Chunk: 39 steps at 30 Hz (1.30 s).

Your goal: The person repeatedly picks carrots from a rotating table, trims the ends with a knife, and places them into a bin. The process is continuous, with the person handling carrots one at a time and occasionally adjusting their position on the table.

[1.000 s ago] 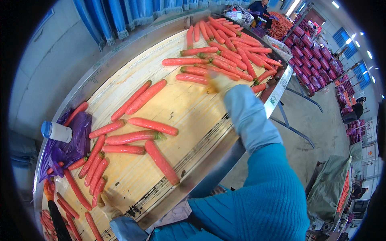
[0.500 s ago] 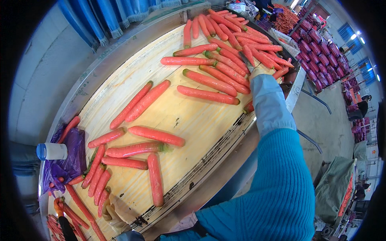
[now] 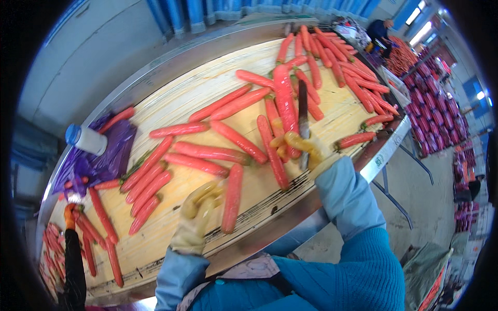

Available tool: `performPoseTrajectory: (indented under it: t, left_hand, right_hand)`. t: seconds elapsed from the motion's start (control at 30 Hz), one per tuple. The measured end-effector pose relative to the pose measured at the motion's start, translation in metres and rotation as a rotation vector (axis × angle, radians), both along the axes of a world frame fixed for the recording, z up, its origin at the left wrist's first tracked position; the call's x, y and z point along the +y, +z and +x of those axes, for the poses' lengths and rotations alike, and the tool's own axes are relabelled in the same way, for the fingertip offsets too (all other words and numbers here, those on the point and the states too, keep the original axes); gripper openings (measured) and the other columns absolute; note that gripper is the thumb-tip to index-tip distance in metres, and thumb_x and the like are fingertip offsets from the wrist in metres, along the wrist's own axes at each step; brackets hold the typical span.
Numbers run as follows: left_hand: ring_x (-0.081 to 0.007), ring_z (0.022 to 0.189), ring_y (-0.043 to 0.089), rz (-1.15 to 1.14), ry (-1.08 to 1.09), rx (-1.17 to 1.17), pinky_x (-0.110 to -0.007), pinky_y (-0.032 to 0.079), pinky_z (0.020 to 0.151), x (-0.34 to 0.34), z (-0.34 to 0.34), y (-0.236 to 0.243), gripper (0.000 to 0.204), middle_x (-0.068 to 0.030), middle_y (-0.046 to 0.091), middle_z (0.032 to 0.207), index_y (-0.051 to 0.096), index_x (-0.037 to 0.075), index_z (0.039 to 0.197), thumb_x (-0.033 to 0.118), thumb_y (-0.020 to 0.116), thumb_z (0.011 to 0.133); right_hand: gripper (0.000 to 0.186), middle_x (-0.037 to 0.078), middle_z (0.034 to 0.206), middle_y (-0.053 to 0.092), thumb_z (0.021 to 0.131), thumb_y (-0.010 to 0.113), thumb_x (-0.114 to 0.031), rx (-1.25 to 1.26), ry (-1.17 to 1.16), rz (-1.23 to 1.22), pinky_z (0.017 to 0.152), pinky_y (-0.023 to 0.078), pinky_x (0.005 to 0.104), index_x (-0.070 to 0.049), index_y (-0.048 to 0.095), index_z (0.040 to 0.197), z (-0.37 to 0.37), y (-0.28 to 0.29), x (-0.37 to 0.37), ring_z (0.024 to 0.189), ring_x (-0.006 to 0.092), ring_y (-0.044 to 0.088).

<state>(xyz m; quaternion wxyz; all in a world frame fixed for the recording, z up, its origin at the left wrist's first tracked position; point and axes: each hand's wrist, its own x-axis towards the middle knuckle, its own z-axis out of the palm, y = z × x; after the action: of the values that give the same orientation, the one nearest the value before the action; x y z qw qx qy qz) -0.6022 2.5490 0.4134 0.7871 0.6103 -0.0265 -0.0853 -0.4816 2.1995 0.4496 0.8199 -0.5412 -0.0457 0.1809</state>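
My right hand (image 3: 301, 146), in a yellow rubber glove, grips a knife (image 3: 303, 111) with a dark blade pointing away from me. A long carrot (image 3: 285, 106) stands out of the same hand, beside the blade and above the other carrots. My left hand (image 3: 198, 210), gloved too, hovers near the table's front edge, its fingers loosely bent and apart with nothing visible in them. A carrot (image 3: 232, 199) lies just right of it. Another carrot (image 3: 272, 153) lies left of my right hand, and several more (image 3: 236, 140) are spread between the hands and beyond.
A metal-rimmed table (image 3: 197, 67) carries a heap of carrots (image 3: 358, 78) at far right. Left are a purple plastic bag (image 3: 116, 147) and a blue-lidded white jar (image 3: 87, 139). A co-worker's orange-gloved hand (image 3: 70, 215) reaches in at lower left. Stacked purple sacks (image 3: 433, 114) stand beyond.
My right hand has drawn back from the far-right heap toward me with the knife and a carrot. My left hand has risen from the lower left and moved right. The view has shifted.
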Motion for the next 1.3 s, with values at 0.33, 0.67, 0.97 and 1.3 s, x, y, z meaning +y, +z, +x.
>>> performPoseTrajectory:
  t: [0.33,0.67,0.97,1.3]
  left_hand:
    - [-0.0221,0.095,0.064,-0.654,0.298,0.597,-0.037,0.056,0.088,0.018,0.019,-0.010,0.047,-0.0078,0.066,0.111,0.057,0.004,0.135,0.029,0.069,0.097]
    - [-0.0147,0.081,0.064,-0.634,0.514,0.555,-0.029,0.058,0.074,0.106,-0.038,-0.037,0.051,-0.0021,0.066,0.095,0.057,0.005,0.139,0.029,0.071,0.097]
    - [-0.0163,0.083,0.062,-0.560,0.415,0.580,-0.032,0.057,0.075,0.090,-0.030,-0.038,0.055,-0.0045,0.063,0.097,0.052,0.005,0.143,0.030,0.069,0.097]
    - [-0.0173,0.088,0.066,-0.345,0.482,0.358,-0.031,0.054,0.080,0.094,-0.084,0.021,0.057,-0.0101,0.068,0.101,0.049,0.002,0.144,0.022,0.072,0.095]
  right_hand:
    - [0.050,0.008,0.116,0.073,0.100,0.057,-0.040,-0.750,0.414,-0.898,0.085,0.054,0.0384,-0.011,0.056,0.141,-0.017,-0.003,0.080,0.096,0.0204,0.070]
    - [0.041,0.017,0.115,0.071,0.100,0.052,-0.032,0.010,-0.444,-1.768,0.087,0.054,0.0450,-0.008,0.061,0.133,0.249,-0.049,-0.153,0.098,0.0304,0.070]
    - [0.037,0.025,0.115,0.070,0.101,0.047,-0.024,0.043,-0.310,-1.782,0.090,0.054,0.0510,-0.005,0.066,0.126,0.266,-0.089,-0.116,0.099,0.0394,0.070]
    - [0.046,0.028,0.103,0.072,0.090,0.069,-0.043,-0.381,0.080,-1.857,0.088,0.053,0.0536,-0.002,0.071,0.110,0.124,-0.071,-0.062,0.099,0.0447,0.069]
